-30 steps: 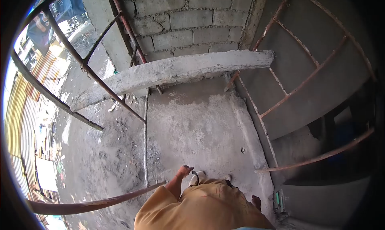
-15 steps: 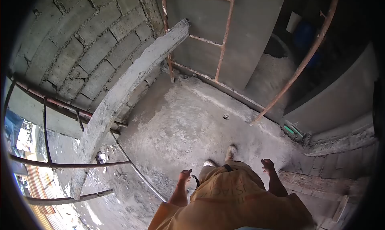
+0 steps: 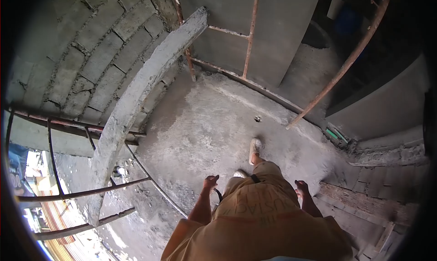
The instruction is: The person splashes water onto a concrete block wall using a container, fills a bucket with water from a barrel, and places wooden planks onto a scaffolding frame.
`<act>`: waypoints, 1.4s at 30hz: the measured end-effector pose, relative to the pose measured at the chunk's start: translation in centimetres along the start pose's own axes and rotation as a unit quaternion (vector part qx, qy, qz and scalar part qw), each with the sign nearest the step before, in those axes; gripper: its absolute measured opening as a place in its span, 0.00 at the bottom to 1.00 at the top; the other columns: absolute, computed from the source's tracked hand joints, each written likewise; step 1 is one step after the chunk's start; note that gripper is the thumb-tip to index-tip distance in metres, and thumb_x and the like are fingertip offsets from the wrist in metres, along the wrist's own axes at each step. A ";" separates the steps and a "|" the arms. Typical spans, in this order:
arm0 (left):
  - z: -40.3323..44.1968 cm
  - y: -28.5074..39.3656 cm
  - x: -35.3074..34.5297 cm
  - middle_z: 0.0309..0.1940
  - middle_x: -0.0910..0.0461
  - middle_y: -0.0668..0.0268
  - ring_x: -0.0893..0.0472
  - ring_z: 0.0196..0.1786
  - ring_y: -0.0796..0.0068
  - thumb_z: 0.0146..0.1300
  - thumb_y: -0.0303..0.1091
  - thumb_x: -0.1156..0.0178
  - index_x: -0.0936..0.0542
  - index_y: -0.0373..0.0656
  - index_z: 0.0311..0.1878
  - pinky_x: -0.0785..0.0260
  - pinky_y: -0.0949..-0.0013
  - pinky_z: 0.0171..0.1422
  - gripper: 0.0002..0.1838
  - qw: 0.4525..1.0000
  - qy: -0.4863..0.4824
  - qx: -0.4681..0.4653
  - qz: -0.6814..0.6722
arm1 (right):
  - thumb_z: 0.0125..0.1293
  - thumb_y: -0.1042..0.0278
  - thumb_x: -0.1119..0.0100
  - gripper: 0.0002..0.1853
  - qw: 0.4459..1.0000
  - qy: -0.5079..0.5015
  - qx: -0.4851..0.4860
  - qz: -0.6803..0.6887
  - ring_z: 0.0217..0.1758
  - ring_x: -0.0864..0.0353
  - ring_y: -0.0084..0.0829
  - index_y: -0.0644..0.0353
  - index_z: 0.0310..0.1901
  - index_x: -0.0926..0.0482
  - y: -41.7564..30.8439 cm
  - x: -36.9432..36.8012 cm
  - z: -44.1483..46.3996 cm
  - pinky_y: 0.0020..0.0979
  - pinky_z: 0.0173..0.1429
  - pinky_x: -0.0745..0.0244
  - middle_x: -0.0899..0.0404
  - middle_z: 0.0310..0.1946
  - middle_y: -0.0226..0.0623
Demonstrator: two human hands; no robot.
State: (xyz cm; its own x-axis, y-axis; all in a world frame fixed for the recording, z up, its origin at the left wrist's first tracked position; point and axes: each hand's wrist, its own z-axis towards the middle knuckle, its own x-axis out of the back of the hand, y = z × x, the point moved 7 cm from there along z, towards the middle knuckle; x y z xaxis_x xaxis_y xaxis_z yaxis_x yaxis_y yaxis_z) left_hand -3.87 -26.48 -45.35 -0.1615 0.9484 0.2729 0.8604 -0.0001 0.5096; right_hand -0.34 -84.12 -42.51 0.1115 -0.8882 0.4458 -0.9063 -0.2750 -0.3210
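My left hand point(image 3: 210, 182) hangs at the left side of my body, fingers loosely curled, with nothing visible in it. On the other side my right hand point(image 3: 301, 188) hangs likewise, half curled, and I see nothing in it. Between them is the tan apron-like cloth point(image 3: 264, 206) with faded lettering over my front. A dark strap point(image 3: 219, 195) shows just beside my left hand; whether they touch I cannot tell. Below, one pale, dusty shoe point(image 3: 256, 147) is forward on the concrete floor point(image 3: 195, 138), and the other shoe point(image 3: 240, 173) is partly hidden behind my leg.
Rusty metal frames point(image 3: 248, 56) stand ahead by a grey wall. A slanting concrete-crusted plank point(image 3: 150, 74) crosses the metal bars point(image 3: 86, 195) at left, before a block wall point(image 3: 109, 47). A rusty bar point(image 3: 346, 70) leans ahead right; green pipe ends point(image 3: 332, 133) and a timber point(image 3: 359, 199) lie right.
One foot has stepped forward toward the grey wall and the view has shifted slightly forward. Both hands have swung a little and remain loosely curled.
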 end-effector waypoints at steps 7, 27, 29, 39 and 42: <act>1.2 0.5 2.8 0.32 0.20 0.66 0.20 0.32 0.72 0.58 0.53 0.35 0.21 0.42 0.49 0.26 0.61 0.35 0.26 0.994 0.070 0.073 -0.033 | 0.64 0.44 0.42 0.26 0.997 -0.049 0.043 -0.045 0.33 0.22 0.32 0.53 0.55 0.27 -13.3 -4.2 5.9 0.41 0.35 0.25 0.22 0.41 0.34; 4.3 47.1 14.8 0.53 0.22 0.51 0.19 0.51 0.60 0.68 0.53 0.46 0.30 0.34 0.60 0.27 0.61 0.54 0.30 0.878 0.152 -0.252 -0.378 | 0.64 0.34 0.47 0.43 0.903 -0.077 0.372 0.200 0.65 0.36 0.43 0.52 0.71 0.46 -79.0 -11.9 3.7 0.49 0.63 0.37 0.38 0.65 0.40; 4.7 53.9 17.3 0.52 0.21 0.54 0.19 0.50 0.62 0.70 0.53 0.47 0.28 0.35 0.58 0.27 0.62 0.53 0.28 0.868 0.150 -0.314 -0.355 | 0.63 0.35 0.44 0.44 0.881 -0.057 0.409 0.232 0.66 0.36 0.42 0.53 0.72 0.48 -83.8 -11.4 2.2 0.49 0.64 0.38 0.39 0.65 0.40; 12.5 83.5 29.6 0.51 0.20 0.55 0.19 0.49 0.62 0.72 0.53 0.53 0.28 0.37 0.57 0.29 0.61 0.54 0.26 0.837 0.023 -0.461 -0.294 | 0.60 0.43 0.36 0.46 0.847 -0.007 0.466 0.256 0.66 0.39 0.30 0.56 0.72 0.47 -97.6 -10.9 -3.5 0.37 0.60 0.39 0.38 0.66 0.37; 16.5 89.8 32.7 0.51 0.20 0.57 0.19 0.49 0.63 0.73 0.54 0.56 0.27 0.38 0.57 0.29 0.61 0.54 0.27 0.842 0.042 -0.470 -0.260 | 0.60 0.44 0.35 0.41 0.852 -0.022 0.465 0.238 0.61 0.33 0.27 0.58 0.68 0.38 -99.3 -11.2 -1.5 0.29 0.56 0.37 0.33 0.63 0.33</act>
State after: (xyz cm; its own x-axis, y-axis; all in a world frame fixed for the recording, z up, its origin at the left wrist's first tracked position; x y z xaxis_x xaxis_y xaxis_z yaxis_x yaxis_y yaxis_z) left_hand 76.12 9.72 -4.14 -0.4661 0.8718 -0.1508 -0.0945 0.1204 0.9882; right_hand 87.76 -46.38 -14.39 -0.1438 -0.9881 0.0550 -0.1401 -0.0347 -0.9895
